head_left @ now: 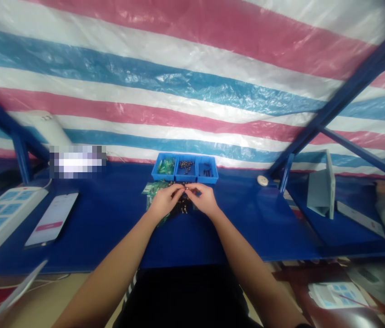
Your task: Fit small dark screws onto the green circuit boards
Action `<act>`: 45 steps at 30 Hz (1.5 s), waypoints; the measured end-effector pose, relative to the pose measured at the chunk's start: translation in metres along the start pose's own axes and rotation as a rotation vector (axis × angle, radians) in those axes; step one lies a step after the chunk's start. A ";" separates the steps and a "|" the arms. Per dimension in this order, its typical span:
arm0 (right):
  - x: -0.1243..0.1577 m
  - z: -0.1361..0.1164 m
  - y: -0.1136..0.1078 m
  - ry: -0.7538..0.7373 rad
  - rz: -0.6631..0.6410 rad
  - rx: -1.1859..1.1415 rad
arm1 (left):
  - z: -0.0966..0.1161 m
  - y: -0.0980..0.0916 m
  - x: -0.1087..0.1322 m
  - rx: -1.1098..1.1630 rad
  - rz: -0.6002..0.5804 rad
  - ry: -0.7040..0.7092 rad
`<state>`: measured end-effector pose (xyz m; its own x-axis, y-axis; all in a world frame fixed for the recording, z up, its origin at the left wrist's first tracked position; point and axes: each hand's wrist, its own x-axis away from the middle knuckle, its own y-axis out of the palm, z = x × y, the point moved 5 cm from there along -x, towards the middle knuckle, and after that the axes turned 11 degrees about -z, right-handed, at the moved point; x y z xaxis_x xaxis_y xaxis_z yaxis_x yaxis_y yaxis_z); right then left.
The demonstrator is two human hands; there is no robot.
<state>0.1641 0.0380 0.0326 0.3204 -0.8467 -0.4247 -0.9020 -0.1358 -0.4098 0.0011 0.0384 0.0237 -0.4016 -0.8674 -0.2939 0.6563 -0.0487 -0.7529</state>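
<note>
My left hand [164, 201] and my right hand [201, 199] meet above the blue tabletop [247, 228], their fingertips pinched together on a small dark metal part [183, 187] too small to identify. Under and between my hands lies a heap of small dark and brass parts [183, 207]. Green circuit boards [153, 187] lie beside my left hand, partly hidden by it. Just beyond my fingers stands a blue three-compartment parts tray [184, 159], holding green boards, brass-coloured pieces and black pieces.
On the left lie a white power strip [4, 221] and a smartphone [52, 218]. A round white object [262, 180] sits to the right of the tray. Blue metal struts [349, 105] frame a striped tarpaulin [179, 77]. A pale blue board [322, 187] stands at the right.
</note>
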 end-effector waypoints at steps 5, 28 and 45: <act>0.000 0.001 -0.001 -0.002 0.002 0.004 | 0.001 -0.002 0.001 0.004 0.016 -0.005; 0.000 0.001 0.000 -0.010 0.006 0.015 | -0.001 0.000 0.000 -0.010 0.033 0.010; 0.000 0.001 0.000 -0.002 0.014 -0.009 | 0.002 -0.002 0.001 0.022 0.016 0.022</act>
<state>0.1646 0.0385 0.0312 0.3083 -0.8476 -0.4320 -0.9091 -0.1287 -0.3962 0.0008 0.0371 0.0262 -0.4046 -0.8572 -0.3187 0.6768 -0.0462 -0.7347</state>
